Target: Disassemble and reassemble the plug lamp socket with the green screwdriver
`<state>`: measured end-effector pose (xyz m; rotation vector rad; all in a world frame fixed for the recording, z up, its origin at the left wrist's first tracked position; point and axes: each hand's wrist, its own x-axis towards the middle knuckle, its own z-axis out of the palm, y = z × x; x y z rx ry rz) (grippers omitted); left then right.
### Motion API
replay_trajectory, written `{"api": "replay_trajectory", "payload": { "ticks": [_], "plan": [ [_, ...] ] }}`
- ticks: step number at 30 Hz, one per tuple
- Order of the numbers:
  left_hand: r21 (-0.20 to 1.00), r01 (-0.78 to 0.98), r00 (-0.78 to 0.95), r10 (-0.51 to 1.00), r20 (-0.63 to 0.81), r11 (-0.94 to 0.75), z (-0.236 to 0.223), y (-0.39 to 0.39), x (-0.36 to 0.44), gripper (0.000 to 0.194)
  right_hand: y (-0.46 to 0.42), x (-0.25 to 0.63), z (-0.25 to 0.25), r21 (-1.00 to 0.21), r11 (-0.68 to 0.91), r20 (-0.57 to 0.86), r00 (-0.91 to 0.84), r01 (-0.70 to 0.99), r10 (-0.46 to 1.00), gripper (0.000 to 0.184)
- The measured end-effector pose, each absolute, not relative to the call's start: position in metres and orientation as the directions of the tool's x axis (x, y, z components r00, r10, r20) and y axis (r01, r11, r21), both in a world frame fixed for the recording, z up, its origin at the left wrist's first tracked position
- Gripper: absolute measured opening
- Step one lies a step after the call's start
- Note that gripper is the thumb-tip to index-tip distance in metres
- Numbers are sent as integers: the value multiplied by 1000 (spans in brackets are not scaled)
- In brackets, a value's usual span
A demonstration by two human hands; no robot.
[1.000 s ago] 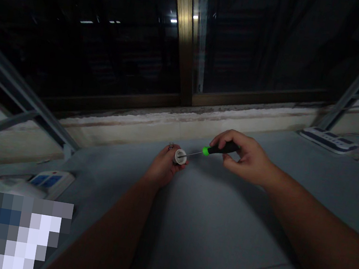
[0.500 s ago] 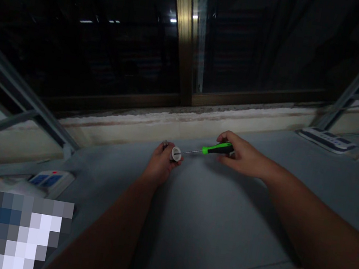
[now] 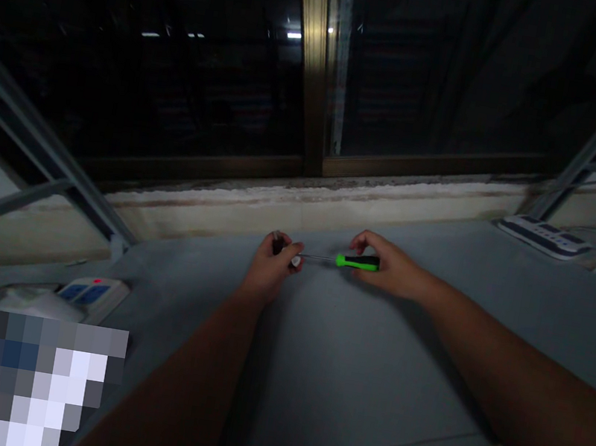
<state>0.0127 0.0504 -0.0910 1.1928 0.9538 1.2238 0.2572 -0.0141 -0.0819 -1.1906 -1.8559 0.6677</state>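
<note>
My left hand point(image 3: 269, 270) rests on the grey table point(image 3: 354, 368) near its far edge, fingers closed round a small white round part point(image 3: 295, 259) that is mostly hidden by them. My right hand point(image 3: 388, 267) grips a screwdriver with a green and black handle point(image 3: 358, 263). The thin metal shaft lies almost level and points left, its tip at the white part. The scene is dim.
A white power strip point(image 3: 545, 236) lies at the far right of the table. Another strip with blue and red switches point(image 3: 91, 293) sits at the left, beside a pale object. A dark window with a brass-coloured frame point(image 3: 314, 67) runs behind the table. Metal rack struts stand at both sides.
Both hands have sunk lower toward the table. The screwdriver has tipped from slanting to nearly level, and my left fingers now cover more of the white part.
</note>
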Motion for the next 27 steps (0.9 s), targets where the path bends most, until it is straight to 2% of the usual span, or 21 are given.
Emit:
{"api": "replay_trajectory", "payload": {
  "ticks": [3,6,8,10,13,16,18,21,23,25,27],
  "plan": [
    [985,-148,141,984,109,-88,-93,50,13,38,-12,256,-83,-828,326,254,-213,457,944,30],
    [985,-79,199,966,168,-155,-97,52,12,38,-10,255,-85,-872,160,78,-192,462,978,39],
    [983,-41,216,959,186,-181,-99,53,11,38,-10,253,-86,-853,134,24,-220,505,975,47],
    [982,-43,203,961,187,-182,-101,54,11,37,-12,250,-85,-816,230,83,-287,530,954,43],
    [979,-46,186,961,203,-198,-100,54,11,36,-16,248,-83,-692,453,283,-367,562,886,34],
    [967,15,203,948,245,-254,-98,52,10,36,-15,247,-83,-581,486,391,-300,653,870,29],
    [956,56,211,939,270,-287,-97,51,9,35,-13,246,-85,-640,417,343,-246,646,907,29],
    [945,91,223,932,287,-313,-95,49,8,34,-11,244,-90,-810,202,81,-236,550,968,48],
    [943,101,235,929,287,-317,-95,49,8,33,-12,243,-90,-852,124,-5,-246,509,969,48],
    [945,103,241,930,279,-310,-94,49,8,32,-14,244,-89,-825,233,106,-263,515,959,41],
    [949,105,235,934,268,-299,-94,49,8,31,-16,244,-86,-726,392,277,-282,565,919,40]
  ]
}}
